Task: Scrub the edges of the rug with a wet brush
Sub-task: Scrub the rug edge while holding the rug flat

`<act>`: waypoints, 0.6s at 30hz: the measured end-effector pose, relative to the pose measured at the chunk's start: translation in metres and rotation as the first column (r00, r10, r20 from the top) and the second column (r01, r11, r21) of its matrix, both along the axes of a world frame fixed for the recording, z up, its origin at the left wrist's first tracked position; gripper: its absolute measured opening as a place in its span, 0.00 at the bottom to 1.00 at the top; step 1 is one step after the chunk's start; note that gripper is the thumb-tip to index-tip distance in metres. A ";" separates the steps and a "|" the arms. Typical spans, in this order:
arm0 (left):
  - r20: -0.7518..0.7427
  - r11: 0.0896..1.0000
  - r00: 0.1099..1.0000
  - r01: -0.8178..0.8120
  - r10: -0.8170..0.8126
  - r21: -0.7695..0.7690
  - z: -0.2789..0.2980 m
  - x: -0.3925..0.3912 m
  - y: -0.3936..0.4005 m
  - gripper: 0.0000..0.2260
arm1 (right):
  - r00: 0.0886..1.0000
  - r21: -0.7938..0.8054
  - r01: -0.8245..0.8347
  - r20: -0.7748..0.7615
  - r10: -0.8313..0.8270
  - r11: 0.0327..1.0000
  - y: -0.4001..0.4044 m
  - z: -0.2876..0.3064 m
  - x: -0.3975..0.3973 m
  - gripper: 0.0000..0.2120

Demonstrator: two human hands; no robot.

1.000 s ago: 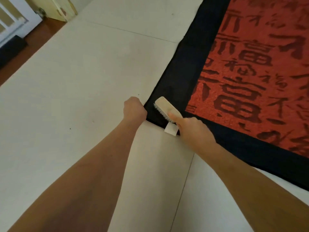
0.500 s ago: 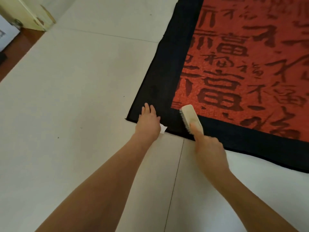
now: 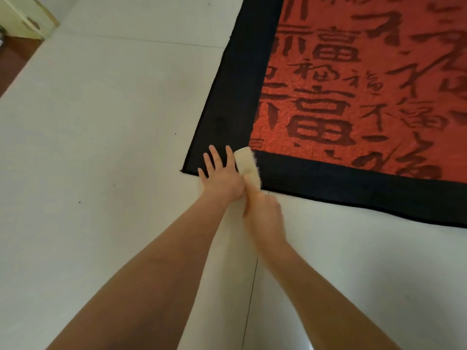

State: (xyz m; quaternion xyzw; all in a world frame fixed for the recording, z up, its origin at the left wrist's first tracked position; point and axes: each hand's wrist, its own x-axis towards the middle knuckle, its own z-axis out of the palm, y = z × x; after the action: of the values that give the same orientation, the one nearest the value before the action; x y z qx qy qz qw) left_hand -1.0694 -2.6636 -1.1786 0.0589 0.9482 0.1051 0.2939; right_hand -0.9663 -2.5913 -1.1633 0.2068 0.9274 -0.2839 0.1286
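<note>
Rug corner, brush on black border.
Left hand (image 3: 222, 176) flat, fingers spread, pressing the rug (image 3: 353, 97) corner; right hand (image 3: 262, 213) grasps the brush (image 3: 246, 164), which pokes forward beyond its knuckles, just beside the left fingers.

The rug (image 3: 353, 84) bears dark Chinese characters, including 福 and 富.

Red rug (image 3: 353, 97) with dark brown-black calligraphy characters, wide black border (image 3: 235, 92), cream-coloured brush (image 3: 246, 164), off-white floor tiles (image 3: 101, 122) with thin dark seams
</note>
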 end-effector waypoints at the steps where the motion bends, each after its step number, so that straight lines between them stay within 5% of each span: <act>1: -0.005 1.000 1.000 0.014 -0.014 -0.001 -0.001 -0.002 -0.005 0.32 | 0.996 -0.027 -0.077 -0.042 0.076 0.997 -0.010 -0.004 -0.002 0.29; 4: -0.015 0.999 0.999 0.047 -0.047 0.003 -0.002 -0.004 -0.016 0.30 | 0.994 0.116 -0.112 0.016 0.111 0.987 0.046 -0.005 0.006 0.28; 6: -0.007 0.999 0.999 0.050 -0.050 -0.006 0.000 -0.002 -0.011 0.30 | 0.994 0.185 0.101 0.019 -0.107 0.978 0.085 0.002 0.026 0.29; 8: 0.001 1.000 1.000 0.027 -0.027 -0.008 0.002 0.000 -0.006 0.30 | 0.976 0.066 0.215 -0.038 -0.213 0.974 0.065 0.007 0.030 0.31; 11: -0.005 0.999 0.999 0.046 -0.046 -0.007 0.001 0.000 -0.008 0.30 | 0.999 -0.123 -0.021 -0.050 0.015 0.992 0.010 0.006 0.029 0.33; 13: -0.022 0.997 0.997 0.071 -0.072 -0.025 0.001 0.000 -0.014 0.30 | 0.987 -0.073 -0.153 -0.063 0.148 0.986 0.027 0.007 0.030 0.32; 16: 0.003 0.997 0.998 0.066 -0.066 -0.032 0.003 0.001 -0.012 0.30 | 0.998 0.124 0.046 0.036 -0.051 0.991 0.096 0.010 0.036 0.32; 18: -0.005 0.999 1.000 0.025 -0.025 -0.046 0.008 0.004 0.001 0.32 | 0.978 0.100 0.210 -0.004 -0.210 0.973 0.083 0.009 0.034 0.34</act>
State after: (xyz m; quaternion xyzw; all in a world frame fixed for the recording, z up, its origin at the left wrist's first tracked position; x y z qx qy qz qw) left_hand -1.0656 -2.6622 -1.1704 0.0642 0.9504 0.0792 0.2939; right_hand -0.9325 -2.5080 -1.1544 0.3107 0.9130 -0.2487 0.0903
